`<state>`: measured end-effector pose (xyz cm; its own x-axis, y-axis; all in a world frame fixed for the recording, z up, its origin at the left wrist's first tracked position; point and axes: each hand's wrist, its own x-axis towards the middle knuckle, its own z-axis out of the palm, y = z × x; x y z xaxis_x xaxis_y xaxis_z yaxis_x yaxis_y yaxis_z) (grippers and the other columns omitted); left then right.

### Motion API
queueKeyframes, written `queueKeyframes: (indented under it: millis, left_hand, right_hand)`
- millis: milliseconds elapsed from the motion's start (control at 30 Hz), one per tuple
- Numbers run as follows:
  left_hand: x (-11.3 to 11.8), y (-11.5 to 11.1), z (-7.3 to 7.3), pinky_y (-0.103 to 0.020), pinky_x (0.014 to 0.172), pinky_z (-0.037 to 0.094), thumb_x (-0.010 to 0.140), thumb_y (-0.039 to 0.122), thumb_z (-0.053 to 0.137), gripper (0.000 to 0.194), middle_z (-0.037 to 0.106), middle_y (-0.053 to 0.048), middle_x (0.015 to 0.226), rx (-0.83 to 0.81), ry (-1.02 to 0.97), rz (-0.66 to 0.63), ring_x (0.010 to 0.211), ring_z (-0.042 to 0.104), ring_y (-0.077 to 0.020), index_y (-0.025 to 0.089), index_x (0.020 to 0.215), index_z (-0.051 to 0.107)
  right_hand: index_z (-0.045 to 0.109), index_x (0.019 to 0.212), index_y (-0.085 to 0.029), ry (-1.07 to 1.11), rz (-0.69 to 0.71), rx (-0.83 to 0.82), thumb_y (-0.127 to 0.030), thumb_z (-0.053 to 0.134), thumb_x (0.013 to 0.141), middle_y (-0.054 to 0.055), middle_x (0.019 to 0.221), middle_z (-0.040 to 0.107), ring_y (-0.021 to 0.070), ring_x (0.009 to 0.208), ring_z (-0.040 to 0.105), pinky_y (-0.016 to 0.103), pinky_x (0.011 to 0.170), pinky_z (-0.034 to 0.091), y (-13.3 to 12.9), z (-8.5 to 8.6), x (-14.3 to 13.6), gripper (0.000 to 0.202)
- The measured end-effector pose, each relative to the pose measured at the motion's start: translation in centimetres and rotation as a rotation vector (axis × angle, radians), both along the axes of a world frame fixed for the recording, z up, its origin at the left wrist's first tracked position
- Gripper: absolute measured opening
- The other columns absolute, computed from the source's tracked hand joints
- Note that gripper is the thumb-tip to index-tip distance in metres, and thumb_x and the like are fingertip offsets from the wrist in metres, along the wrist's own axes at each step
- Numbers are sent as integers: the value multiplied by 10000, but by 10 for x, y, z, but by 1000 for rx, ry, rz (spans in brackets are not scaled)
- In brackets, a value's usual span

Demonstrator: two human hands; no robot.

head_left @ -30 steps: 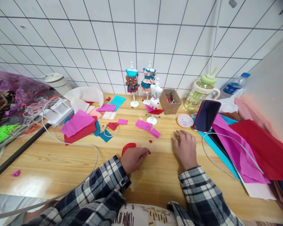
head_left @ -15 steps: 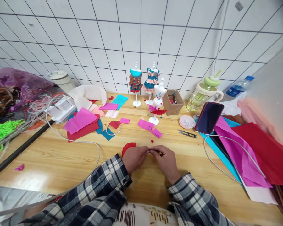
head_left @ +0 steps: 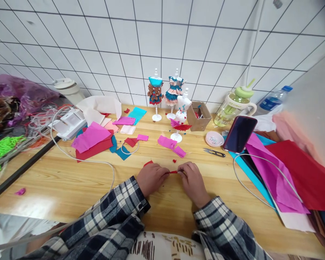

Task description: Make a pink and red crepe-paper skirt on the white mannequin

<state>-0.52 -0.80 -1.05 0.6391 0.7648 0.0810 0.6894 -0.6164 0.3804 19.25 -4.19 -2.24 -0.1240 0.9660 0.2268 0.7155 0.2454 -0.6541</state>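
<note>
Between my two hands a thin, narrow strip of red crepe paper (head_left: pixel 173 172) is held by its ends. My left hand (head_left: pixel 152 178) pinches one end, with a bit of red paper showing behind its knuckles. The other end is pinched by my right hand (head_left: pixel 193 182). Just beyond the hands lies a tiny red scrap (head_left: pixel 174 161). Pink paper pieces (head_left: pixel 166 142) sit farther back, before a small white dress form (head_left: pixel 183 104) with a red and pink paper skirt low on its stand.
Two dressed mini mannequins (head_left: pixel 155 94) stand by a cardboard box (head_left: pixel 199 117). Thread snips (head_left: pixel 214 152), a bead dish (head_left: pixel 215 139), a phone (head_left: pixel 240 134) and a drink bottle (head_left: pixel 234 108) are right. A white cable (head_left: pixel 83 162) loops across the left side near paper sheets (head_left: pixel 96 150).
My hands have drawn apart, the right one moving slightly right, and the narrow red strip now shows between them. Less red paper shows behind my left hand.
</note>
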Motion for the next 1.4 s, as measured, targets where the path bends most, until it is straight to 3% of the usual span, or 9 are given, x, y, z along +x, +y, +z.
queueKeyframes:
  millis: [200,400,567,667,800,867,1033,1267,1400]
  left_hand:
    - [-16,0,-27,-307,754,450,858,238,607,158,702,-36,841,92,-261,11,805,613,-167,247,931,747]
    - [-13,-3,-34,-306,683,409,816,249,661,114,640,-29,735,29,-220,56,726,560,-163,271,857,765]
    - [-13,-1,-34,-302,692,395,826,252,650,120,634,-30,749,15,-238,41,736,560,-156,263,869,762]
    - [-13,0,-34,-300,683,386,840,265,638,135,618,-29,735,35,-213,15,726,552,-156,275,895,760]
    - [-14,1,-33,-302,669,376,844,280,638,154,600,-23,703,71,-174,-13,708,544,-157,283,947,752]
    - [-13,1,-32,-305,672,377,860,291,618,164,599,-19,698,77,-164,-28,700,542,-153,284,961,747]
    - [-9,-1,-27,-320,709,410,886,287,571,185,618,-37,788,65,-155,-59,763,551,-166,281,931,750]
    - [-2,-11,-19,-405,937,433,873,219,566,204,596,-73,1175,216,-206,-32,1065,521,-232,277,941,750]
    - [-2,-10,-20,-364,892,461,891,227,547,194,672,-63,1012,152,-189,-74,939,580,-183,228,910,740]
  right_hand:
    - [609,830,-197,-64,29,-77,-126,526,863,49,870,602,211,866,512,349,791,404,-6,-7,-3,114]
    - [699,867,-222,-45,125,-191,-224,593,843,27,839,637,173,782,560,293,718,438,11,-8,12,108]
    - [663,1146,-214,-261,-139,-22,-344,601,859,76,988,625,222,940,540,332,827,429,47,-6,22,321]
    - [699,1067,-214,-422,-177,-2,-344,599,867,88,930,623,245,915,512,349,795,422,62,-5,20,259]
    - [728,937,-224,-387,-190,73,-288,538,911,93,982,626,237,936,508,351,822,416,56,-1,16,203]
    - [718,965,-229,-327,-128,103,-300,532,919,85,1037,630,226,954,521,345,846,416,42,0,11,205]
    - [694,1045,-268,-337,151,-24,-268,525,929,38,884,655,194,869,540,307,791,436,14,-7,-7,204]
    - [653,1135,-211,-385,219,2,-209,429,959,78,952,624,207,904,524,345,848,451,13,-7,-7,285]
    - [617,1200,-180,-327,260,4,-198,443,947,90,1018,630,210,953,529,360,885,455,6,-4,0,307]
